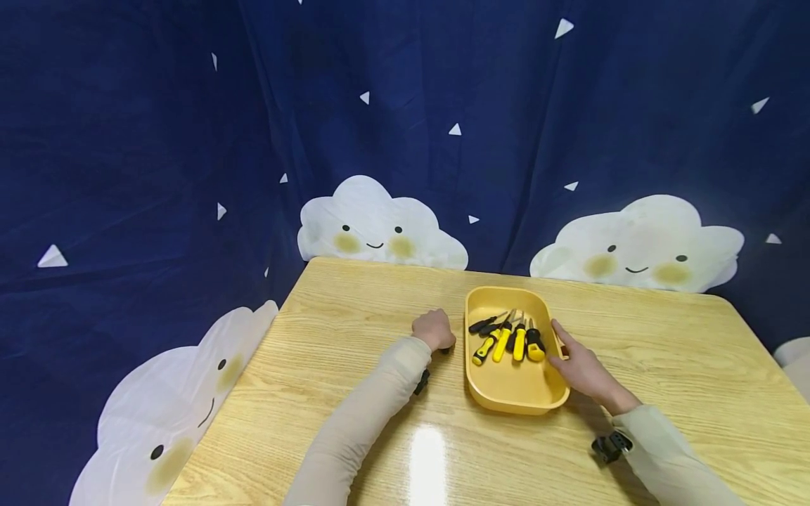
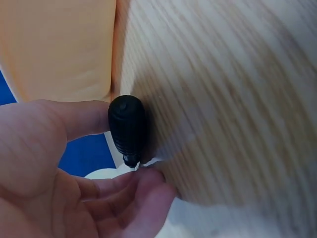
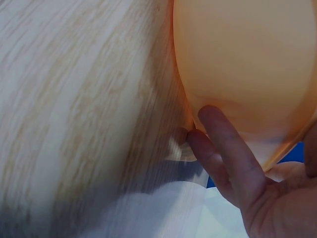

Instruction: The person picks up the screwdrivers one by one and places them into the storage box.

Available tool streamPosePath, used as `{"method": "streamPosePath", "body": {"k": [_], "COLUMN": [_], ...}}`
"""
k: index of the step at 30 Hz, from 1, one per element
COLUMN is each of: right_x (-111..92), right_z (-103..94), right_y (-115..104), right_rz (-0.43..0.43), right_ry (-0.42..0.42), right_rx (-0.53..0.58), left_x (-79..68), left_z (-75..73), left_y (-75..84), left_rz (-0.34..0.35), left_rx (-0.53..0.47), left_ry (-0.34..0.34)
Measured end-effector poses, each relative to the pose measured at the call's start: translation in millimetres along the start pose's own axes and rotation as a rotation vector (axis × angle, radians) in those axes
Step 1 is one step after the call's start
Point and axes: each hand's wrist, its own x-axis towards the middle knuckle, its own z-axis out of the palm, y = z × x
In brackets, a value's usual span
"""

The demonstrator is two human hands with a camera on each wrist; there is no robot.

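Note:
A yellow plastic bin sits on the wooden table, holding several screwdrivers, some with yellow-and-black handles, some black. Just left of the bin, my left hand holds a screwdriver with a black ribbed handle close to the tabletop. In the left wrist view the thumb lies along the handle and the curled fingers meet near its shaft, which is mostly hidden. My right hand grips the bin's right side, thumb over the rim. Its fingers press the outer wall in the right wrist view.
The light wooden table extends on both sides of the bin. Behind it hangs a dark blue curtain with white triangles and smiling clouds. A small black device is strapped at the right wrist.

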Motion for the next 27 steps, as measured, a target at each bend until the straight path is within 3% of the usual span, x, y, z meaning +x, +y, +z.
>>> {"method": "streamPosePath", "body": {"k": [27], "right_x": [-1.2], "right_z": [0.3], "right_y": [-1.4], "right_rz": [-0.005], "right_ry": [0.015], "right_rx": [0.001], "left_x": [-1.0], "left_z": [4.1], "left_y": [3.8], "left_rz": [0.063], "left_rx": [0.008], "left_ry": [0.0]}}
